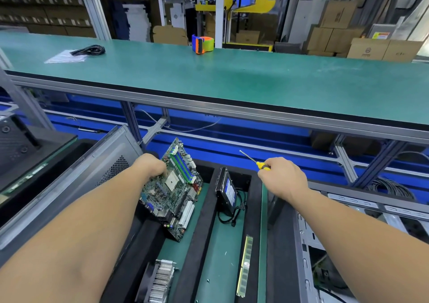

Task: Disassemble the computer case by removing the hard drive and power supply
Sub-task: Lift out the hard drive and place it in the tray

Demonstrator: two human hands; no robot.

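My left hand (152, 166) grips the upper left edge of a green motherboard (173, 191), which stands tilted in the left slot of a black foam tray (201, 212). My right hand (282, 176) holds a yellow-handled screwdriver (256, 162) with its shaft pointing up and left. A hard drive (227, 190) with a blue label stands on edge in the middle slot, black cables trailing below it. The open grey computer case (308, 244) lies at the lower right, under my right forearm.
A heatsink (161, 279) lies at the tray's near left and a RAM stick (245, 265) in its right slot. Another grey case panel (69, 175) leans at left. Above runs a green workbench (232, 77) with a tape dispenser (202, 43) and a black cable (89, 50).
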